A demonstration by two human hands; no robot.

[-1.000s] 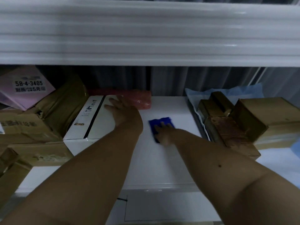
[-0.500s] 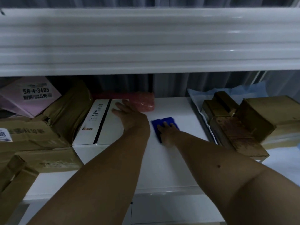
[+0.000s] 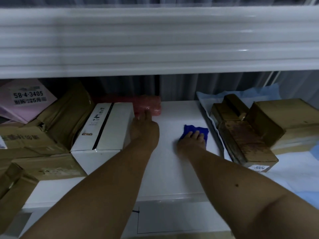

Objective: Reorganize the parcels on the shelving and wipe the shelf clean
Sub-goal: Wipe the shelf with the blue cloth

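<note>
white shelf boards fill the view, with a bare patch in the middle and grey curtains behind.

one blue cloth lies flat on that bare patch. the right hand rests on top of it with fingers spread, pressing it down. the cloth sticks out past the fingertips, toward the back of the shelf.

the left hand is beside it, well apart from the cloth. it lies flat and open. its fingers touch one red parcel at the back, and its side is against one white box.

left of the white box sit brown cardboard boxes, crushed and stacked. at least three show, but they overlap too much to count well. one pink parcel with a white label lies on top of them.

right of the cloth is one long brown box with smaller brown pieces on its far end. one more tan box is just beside it. these rest on light blue wrapping.

one more white shelf board hangs above it all.
</note>
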